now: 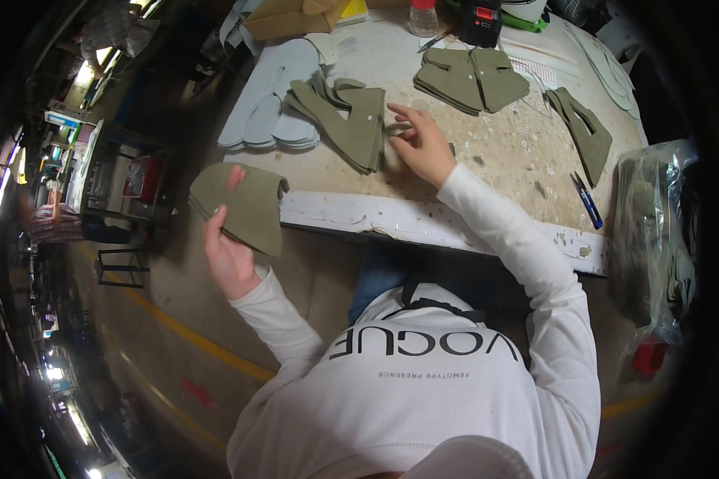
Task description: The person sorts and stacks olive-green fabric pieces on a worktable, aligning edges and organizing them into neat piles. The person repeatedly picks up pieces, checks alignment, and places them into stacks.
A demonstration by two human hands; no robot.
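My left hand (232,243) is closed round a stack of olive-green cut pieces (252,209), held off the table's front left edge. Thumb and fingers grip the stack from its near left side. Over the table, my right hand (423,145) has its fingers apart and holds nothing. Just left of its fingertips lies another pile of olive-green cut pieces (359,128), some with curved strips fanned out to the left. I cannot tell whether the fingertips touch that pile.
Pale grey-white cut pieces (272,104) are stacked at the table's left. Two olive stacks (479,80) lie farther back, and a triangular olive piece (583,136) sits right. Blue-handled snips (587,201) rest near the right edge. A clear plastic bag (655,231) stands beside the table (455,227).
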